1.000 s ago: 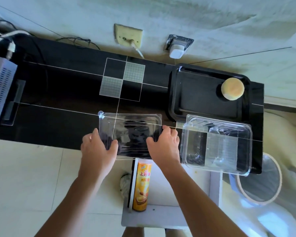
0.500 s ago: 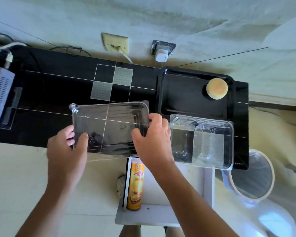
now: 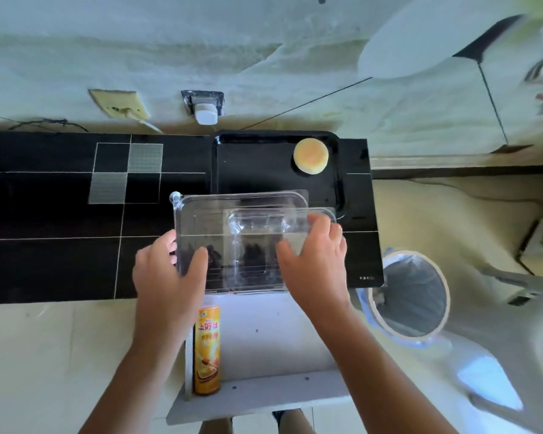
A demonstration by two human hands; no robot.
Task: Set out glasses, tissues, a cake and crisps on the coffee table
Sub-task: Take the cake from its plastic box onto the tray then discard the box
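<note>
clear lid [image 3: 207, 233] gripped at its short ends by left hand [image 3: 166, 274] and right hand [image 3: 317, 258], apparently over clear container [image 3: 264, 245]; cake [image 3: 310, 156] beyond on black tray [image 3: 251, 161], nearer right hand.

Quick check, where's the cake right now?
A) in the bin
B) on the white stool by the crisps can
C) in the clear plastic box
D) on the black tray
D: the round cake sits alone in the far right corner of the black tray.
</note>
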